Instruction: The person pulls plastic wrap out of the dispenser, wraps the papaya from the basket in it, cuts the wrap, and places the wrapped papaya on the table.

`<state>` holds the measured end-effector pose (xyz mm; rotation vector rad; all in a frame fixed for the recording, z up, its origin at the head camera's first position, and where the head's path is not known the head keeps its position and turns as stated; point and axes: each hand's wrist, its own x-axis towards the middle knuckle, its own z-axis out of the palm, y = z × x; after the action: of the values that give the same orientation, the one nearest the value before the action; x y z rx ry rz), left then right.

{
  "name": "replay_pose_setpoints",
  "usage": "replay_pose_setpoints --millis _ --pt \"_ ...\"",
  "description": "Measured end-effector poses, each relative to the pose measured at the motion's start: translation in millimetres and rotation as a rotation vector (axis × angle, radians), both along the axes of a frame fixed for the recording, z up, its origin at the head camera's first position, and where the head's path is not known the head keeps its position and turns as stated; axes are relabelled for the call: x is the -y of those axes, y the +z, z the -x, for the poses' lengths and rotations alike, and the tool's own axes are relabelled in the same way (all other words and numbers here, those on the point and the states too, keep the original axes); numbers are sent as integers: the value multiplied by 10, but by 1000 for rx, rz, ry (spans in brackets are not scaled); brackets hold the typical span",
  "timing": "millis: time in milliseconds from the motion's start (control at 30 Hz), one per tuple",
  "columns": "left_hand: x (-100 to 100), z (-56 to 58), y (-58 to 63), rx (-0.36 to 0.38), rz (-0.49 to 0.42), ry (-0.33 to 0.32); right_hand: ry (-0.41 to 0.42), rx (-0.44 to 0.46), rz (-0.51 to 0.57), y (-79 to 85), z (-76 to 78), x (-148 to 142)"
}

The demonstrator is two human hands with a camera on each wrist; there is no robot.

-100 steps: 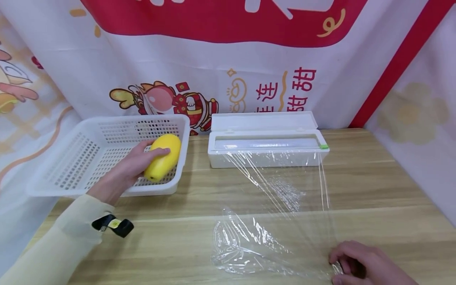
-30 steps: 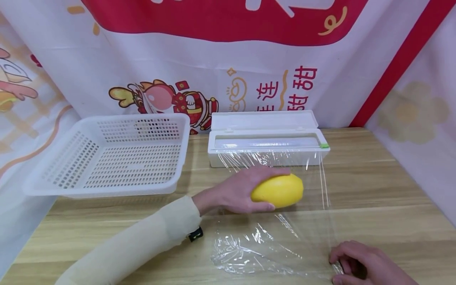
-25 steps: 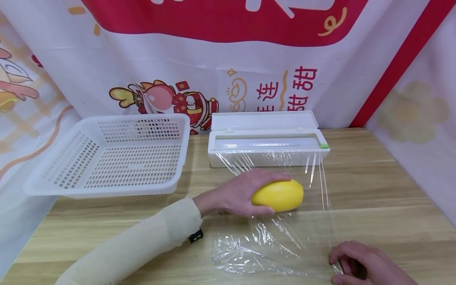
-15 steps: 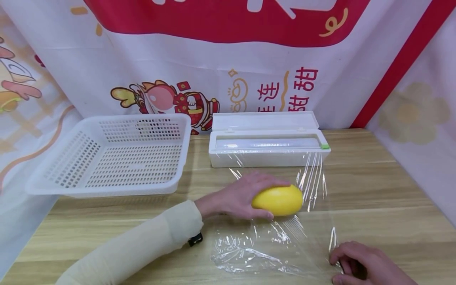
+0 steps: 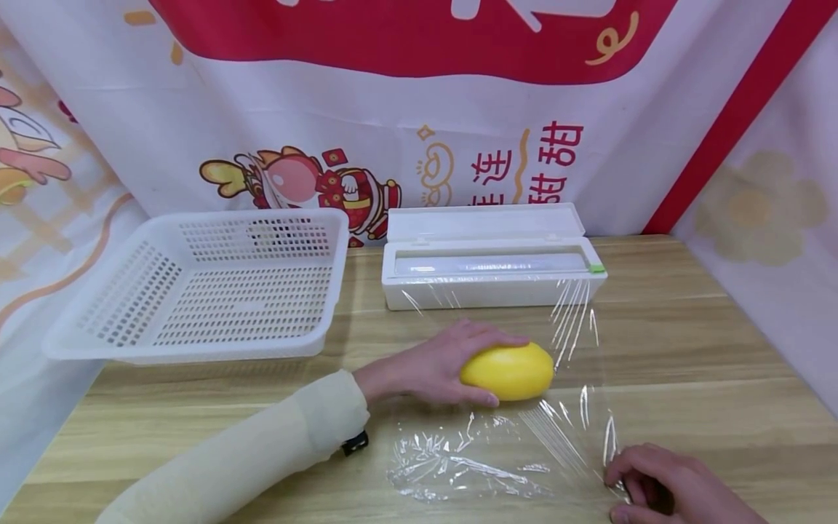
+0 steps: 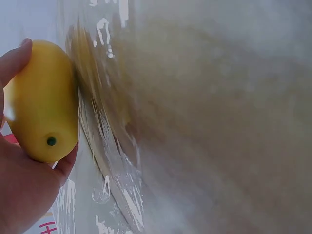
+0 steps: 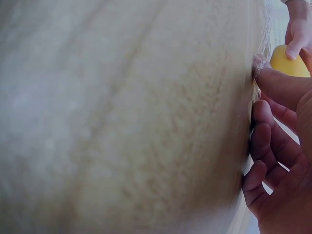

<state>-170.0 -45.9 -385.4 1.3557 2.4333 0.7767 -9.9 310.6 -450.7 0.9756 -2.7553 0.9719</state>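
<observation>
My left hand holds a yellow oval fruit, mango-like, with thumb and fingers round its left end. The fruit lies on its side on a sheet of cling film. In the left wrist view the fruit's end shows a small green stem spot, and film glints right beside it. My right hand, at the lower right, pinches the near right corner of the film between thumb and curled fingers. The film runs from the white cling film dispenser, its lid standing up and the roll inside.
A white perforated basket stands at the left back with nothing in it. The wooden table ends at a printed cloth backdrop behind and at the sides. A green cutter slider sits at the dispenser's right end.
My left hand has carried the yellow fruit from the basket to the right and lowered it onto the film. The film has flattened and its creases shifted. My right hand has stayed put.
</observation>
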Motion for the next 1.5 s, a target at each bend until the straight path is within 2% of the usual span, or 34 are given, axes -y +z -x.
replay_pose_setpoints --millis 133,333,733,933,1067,1133,1200,1300,1333,1400,1500 --pt "9 -30 21 -12 22 17 4 -13 5 10 -2 5" --pt "-7 -59 29 -46 44 20 -8 42 6 20 0 -1" --pt "-7 -74 54 -25 19 40 -19 47 -5 18 3 -3" --pt "17 -99 120 -39 -32 68 -24 55 -10 28 -1 -4" --pt "83 -147 212 -98 -112 82 -29 109 -10 44 -1 -14" --pt "148 -189 260 -140 -161 54 -29 123 -7 46 0 -10" --pt "236 -242 292 -165 -184 -4 -26 104 -4 43 -1 -2" --pt "394 -333 307 -135 -142 -117 -19 59 1 30 -2 11" --pt "449 -364 303 -97 -107 -141 -18 50 2 27 -3 11" --pt "559 -426 282 -17 -27 -167 -17 40 3 20 -5 5" --pt "706 -497 228 78 76 -165 -14 30 8 10 -12 0"
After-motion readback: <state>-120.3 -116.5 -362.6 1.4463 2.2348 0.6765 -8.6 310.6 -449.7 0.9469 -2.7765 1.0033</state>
